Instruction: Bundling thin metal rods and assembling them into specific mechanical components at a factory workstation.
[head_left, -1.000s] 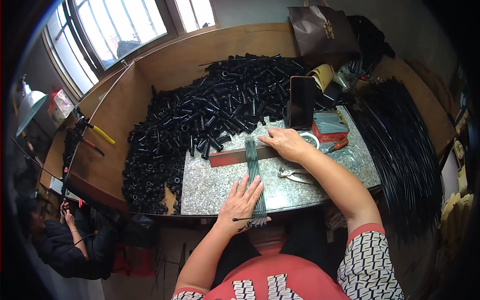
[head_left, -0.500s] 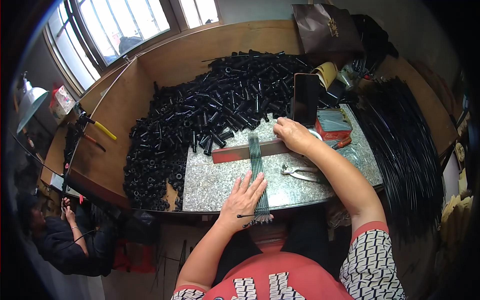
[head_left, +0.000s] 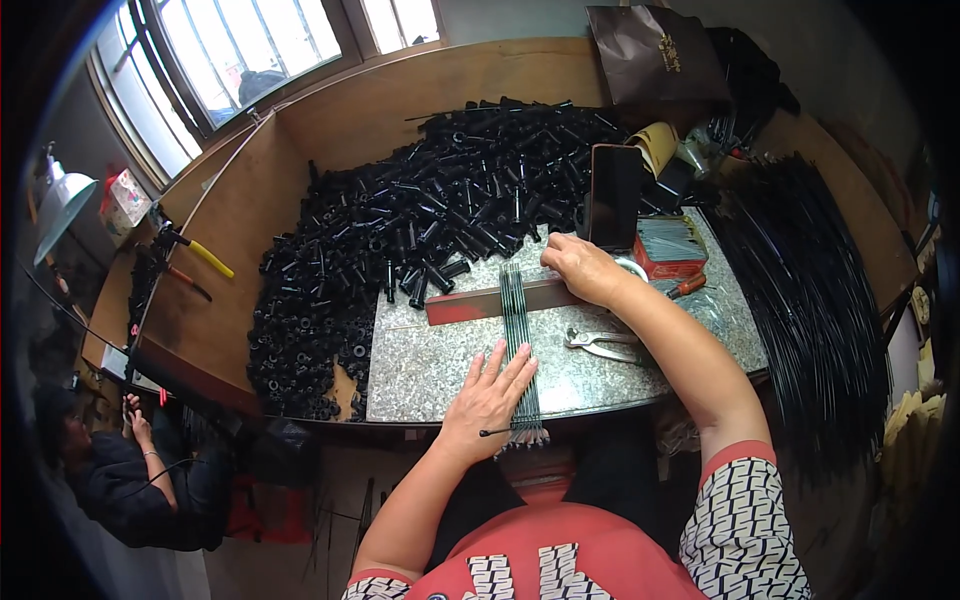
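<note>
A row of thin dark rods [head_left: 516, 315] lies side by side across a flat metal bar [head_left: 465, 305] on the speckled stone slab [head_left: 420, 375]. The rods' near ends stick out past the slab's front edge. My left hand [head_left: 488, 400] rests flat on and beside the near part of the rods, fingers stretched and spread. One rod with a dark tip pokes out below that hand. Over the bar's right part, my right hand [head_left: 583, 268] has its fingers curled together beyond the rods' far ends. What they pinch, if anything, is hidden.
A large heap of black tubular parts [head_left: 430, 215] lies behind and left of the slab. Pliers [head_left: 600, 345], an orange-handled tool [head_left: 686, 287], a red box of thin sticks [head_left: 668, 248] and an upright phone [head_left: 613, 195] are at right. Long black rods [head_left: 810, 300] lie farther right. Another person [head_left: 130, 460] sits at left.
The rods have shifted very slightly to the right, and their near ends look a little different below my left hand. Both hands stay almost in place.
</note>
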